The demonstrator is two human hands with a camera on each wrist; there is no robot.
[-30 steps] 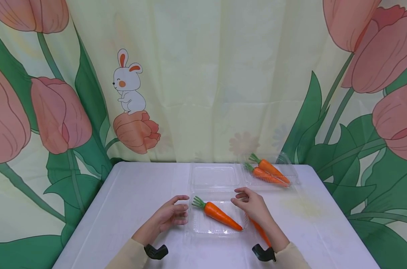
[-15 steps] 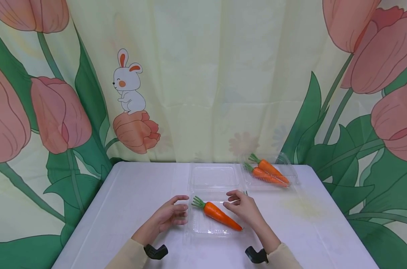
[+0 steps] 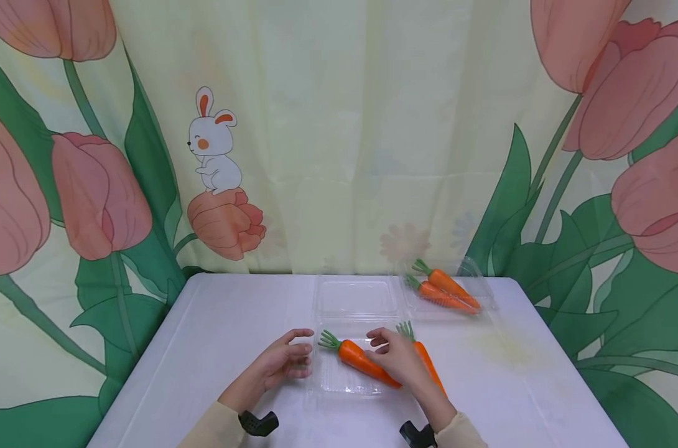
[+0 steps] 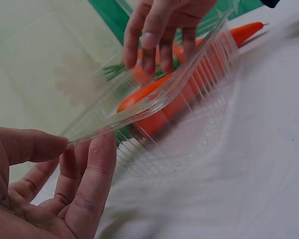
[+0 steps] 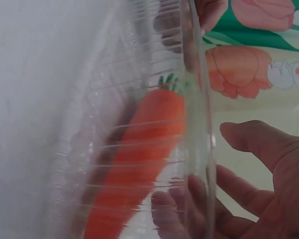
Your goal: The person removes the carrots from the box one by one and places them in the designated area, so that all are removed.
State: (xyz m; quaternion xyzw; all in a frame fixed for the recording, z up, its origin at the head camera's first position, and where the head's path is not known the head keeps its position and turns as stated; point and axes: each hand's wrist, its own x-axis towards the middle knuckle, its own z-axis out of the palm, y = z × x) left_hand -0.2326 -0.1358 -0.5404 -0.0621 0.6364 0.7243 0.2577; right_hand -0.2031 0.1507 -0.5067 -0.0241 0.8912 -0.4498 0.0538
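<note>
A hinged clear plastic container (image 3: 332,381) lies with its lid (image 3: 357,295) folded back. One carrot (image 3: 352,356) with green stalks lies slantwise in its base. At the container's left rim, my left hand (image 3: 276,368) pinches the edge between thumb and fingers, as the left wrist view shows. My right hand (image 3: 400,359) hovers over the container's right part, thumb and fingers apart with nothing between them, partly covering that carrot's lower end. Just right of the container, a second carrot (image 3: 425,357) lies on the table, partly hidden behind my right hand and wrist.
Another clear container (image 3: 484,297) stands at the table's back right with two carrots (image 3: 450,285) in it. A white cloth covers the table (image 3: 249,311). Behind the back edge hangs a curtain (image 3: 328,137) printed with tulips and a rabbit.
My right hand has moved left, from beside the second carrot to over the container, and more of that carrot shows. My left hand stays at the left rim.
</note>
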